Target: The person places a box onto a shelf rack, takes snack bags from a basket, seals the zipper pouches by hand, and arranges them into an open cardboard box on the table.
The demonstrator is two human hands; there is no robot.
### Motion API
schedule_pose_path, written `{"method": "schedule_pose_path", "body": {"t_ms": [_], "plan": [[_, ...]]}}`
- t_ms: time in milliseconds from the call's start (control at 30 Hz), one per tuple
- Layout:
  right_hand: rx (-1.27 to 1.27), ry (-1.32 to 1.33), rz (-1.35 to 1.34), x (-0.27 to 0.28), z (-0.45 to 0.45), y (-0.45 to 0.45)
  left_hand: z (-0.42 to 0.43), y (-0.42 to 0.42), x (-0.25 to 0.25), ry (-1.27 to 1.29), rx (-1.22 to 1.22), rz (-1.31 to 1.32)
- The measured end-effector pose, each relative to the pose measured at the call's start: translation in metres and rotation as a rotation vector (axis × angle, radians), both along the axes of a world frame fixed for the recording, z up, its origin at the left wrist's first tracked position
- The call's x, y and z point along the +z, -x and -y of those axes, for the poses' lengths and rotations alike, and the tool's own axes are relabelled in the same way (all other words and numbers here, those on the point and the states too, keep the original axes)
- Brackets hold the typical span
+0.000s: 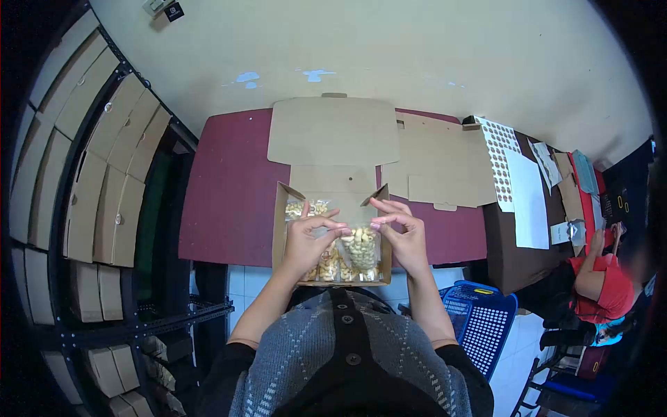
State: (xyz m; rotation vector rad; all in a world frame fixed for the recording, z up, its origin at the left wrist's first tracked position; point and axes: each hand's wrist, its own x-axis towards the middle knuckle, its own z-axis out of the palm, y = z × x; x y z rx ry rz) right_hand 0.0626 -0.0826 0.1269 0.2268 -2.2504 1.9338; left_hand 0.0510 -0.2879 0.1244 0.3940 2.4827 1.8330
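Note:
A clear plastic bag of pale nuts [361,250], which look like cashews, is held up by its top edge over an open cardboard box [279,233]. My left hand [306,240] pinches the bag's upper left corner. At the upper right corner, the thumb and fingers of my right hand [405,236] are closed on it too. Beneath and around it, more clear bags of nuts [328,268] lie in the box, partly covered by my hands and the held bag. The box's lid [333,132] is folded back flat on the maroon table [226,187].
An unfolded cardboard piece [445,163] lies right of the box, beside a sheet of round stickers [495,156] and white paper [526,201]. Shelves of cardboard boxes [104,194] stand at left. A blue basket [479,313] is at lower right. A person in red [606,285] sits at far right.

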Motion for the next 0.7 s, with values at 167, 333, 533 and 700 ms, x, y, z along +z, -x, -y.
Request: {"method": "schedule_pose_path", "body": {"t_ms": [167,333,533,700], "plan": [[-0.005,-0.022,0.059,-0.005,-0.010,-0.003,0.015,0.012,-0.002,0.125,-0.207,-0.092],[-0.270,0.057,0.177,-0.023,-0.009,-0.002,0.011,0.004,-0.013,-0.323,-0.103,0.100],[-0.348,0.329,0.238,-0.068,-0.011,0.019,-0.016,-0.030,-0.045,0.243,-0.364,-0.150],[-0.428,0.131,0.131,-0.090,-0.012,0.036,-0.001,-0.007,-0.094,-0.133,-0.187,0.085]]}}
